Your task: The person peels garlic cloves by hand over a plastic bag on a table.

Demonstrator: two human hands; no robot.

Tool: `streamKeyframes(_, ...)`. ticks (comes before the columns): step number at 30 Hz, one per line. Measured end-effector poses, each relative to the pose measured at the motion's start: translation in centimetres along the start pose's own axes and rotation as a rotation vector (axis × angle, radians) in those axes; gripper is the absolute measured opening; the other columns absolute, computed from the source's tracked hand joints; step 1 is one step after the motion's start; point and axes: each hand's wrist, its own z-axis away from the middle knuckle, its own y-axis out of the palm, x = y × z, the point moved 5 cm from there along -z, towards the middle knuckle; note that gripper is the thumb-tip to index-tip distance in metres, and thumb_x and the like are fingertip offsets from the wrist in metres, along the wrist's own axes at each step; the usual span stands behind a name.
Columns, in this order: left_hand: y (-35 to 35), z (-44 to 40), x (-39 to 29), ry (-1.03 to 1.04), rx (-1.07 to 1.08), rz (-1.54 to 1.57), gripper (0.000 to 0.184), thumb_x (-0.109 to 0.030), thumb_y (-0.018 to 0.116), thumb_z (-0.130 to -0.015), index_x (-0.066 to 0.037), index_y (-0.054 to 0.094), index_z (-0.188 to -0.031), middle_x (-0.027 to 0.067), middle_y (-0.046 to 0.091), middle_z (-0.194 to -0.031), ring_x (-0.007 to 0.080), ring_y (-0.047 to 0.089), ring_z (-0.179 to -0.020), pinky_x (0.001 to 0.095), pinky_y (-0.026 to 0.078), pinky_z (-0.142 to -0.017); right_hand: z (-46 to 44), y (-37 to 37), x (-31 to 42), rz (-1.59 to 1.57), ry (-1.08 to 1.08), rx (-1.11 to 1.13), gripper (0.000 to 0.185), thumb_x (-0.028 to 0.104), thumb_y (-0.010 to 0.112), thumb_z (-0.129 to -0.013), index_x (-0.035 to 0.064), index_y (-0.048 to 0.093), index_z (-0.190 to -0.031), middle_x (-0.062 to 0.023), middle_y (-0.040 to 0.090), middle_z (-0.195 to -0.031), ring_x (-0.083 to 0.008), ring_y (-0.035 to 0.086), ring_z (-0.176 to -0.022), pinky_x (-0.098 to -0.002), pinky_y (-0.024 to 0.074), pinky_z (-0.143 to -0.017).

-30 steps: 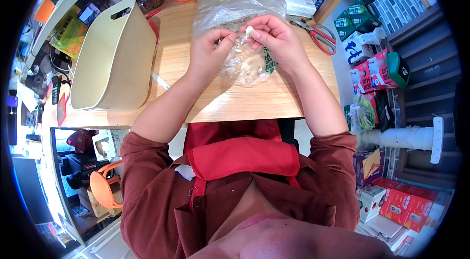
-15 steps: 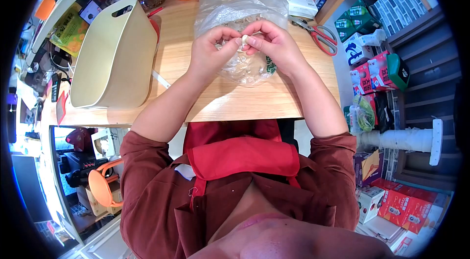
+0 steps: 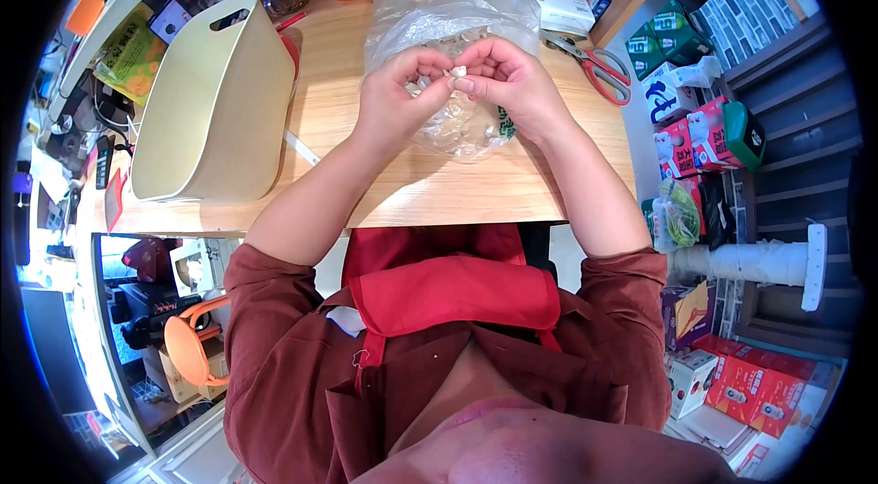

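Over the clear plastic bag (image 3: 448,4) on the table (image 3: 457,196), the left hand (image 3: 389,100) and right hand (image 3: 512,82) pinch a small whitish piece (image 3: 458,72) between their fingertips. Right of the right hand lie the scissors (image 3: 599,68); left of the left hand stands the cream bin (image 3: 215,109).

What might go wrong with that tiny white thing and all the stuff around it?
The small white piece is held only at the fingertips, where the left hand and right hand meet, so it might slip into the crinkly plastic bag below.

The scissors lie near the table's right edge, so a bump could knock them off.

The left forearm is close to the beige bin and might nudge it.
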Motion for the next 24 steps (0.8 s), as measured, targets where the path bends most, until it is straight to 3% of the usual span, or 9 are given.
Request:
streamKeyframes(7,-0.4,0.0,-0.7,-0.083,-0.004,-0.028,0.013,-0.009,0.065,-0.076,-0.001,0.064,-0.085,0.0033,0.063,-0.079,0.0089,0.056,-0.075,0.0240,0.045,-0.068,-0.2,-0.3,-0.3,0.204,-0.035,-0.052,0.024,0.002,0.063,-0.079,0.0014,0.055,-0.101,-0.0020,0.059,-0.092,-0.0088,0.056,-0.085,-0.0215,0.0463,-0.076)
streamKeyframes(13,-0.4,0.0,-0.3,-0.088,-0.001,-0.033,0.012,-0.009,0.065,-0.075,0.000,0.065,-0.083,0.0036,0.063,-0.077,0.0091,0.056,-0.074,0.0236,0.045,-0.067,0.2,0.0,0.8,0.710,-0.347,-0.128,0.019,0.007,0.067,-0.075,0.0055,0.061,-0.093,-0.0038,0.058,-0.081,-0.0118,0.057,-0.072,-0.0233,0.0477,-0.065)
streamKeyframes(16,-0.4,-0.1,-0.5,-0.117,-0.003,-0.035,0.011,-0.009,0.065,-0.075,0.000,0.065,-0.081,0.0034,0.063,-0.076,0.0090,0.056,-0.072,0.0234,0.045,-0.066,0.3,0.2,1.1,0.809,-0.397,-0.140,0.020,0.006,0.067,-0.073,0.0063,0.061,-0.092,-0.0059,0.057,-0.081,-0.0165,0.057,-0.070,-0.0252,0.0473,-0.064)
streamKeyframes(19,-0.4,-0.1,-0.5,-0.121,-0.013,-0.039,0.011,-0.010,0.065,-0.074,0.000,0.066,-0.079,0.0041,0.063,-0.074,0.0093,0.056,-0.070,0.0236,0.045,-0.064,0.4,0.2,1.1,0.850,-0.400,-0.122,0.019,0.003,0.068,-0.073,0.0034,0.062,-0.091,-0.0058,0.059,-0.088,-0.0130,0.059,-0.076,-0.0234,0.0490,-0.067)
streamKeyframes(24,-0.5,-0.1,-0.5,-0.014,-0.031,-0.218,0.012,-0.011,0.065,-0.071,-0.002,0.066,-0.079,0.0065,0.064,-0.072,0.0119,0.058,-0.067,0.0248,0.046,-0.062,0.5,0.4,1.2,0.827,-0.391,-0.137,0.018,0.005,0.066,-0.073,0.0064,0.062,-0.090,-0.0068,0.058,-0.080,-0.0176,0.058,-0.071,-0.0270,0.0478,-0.063)
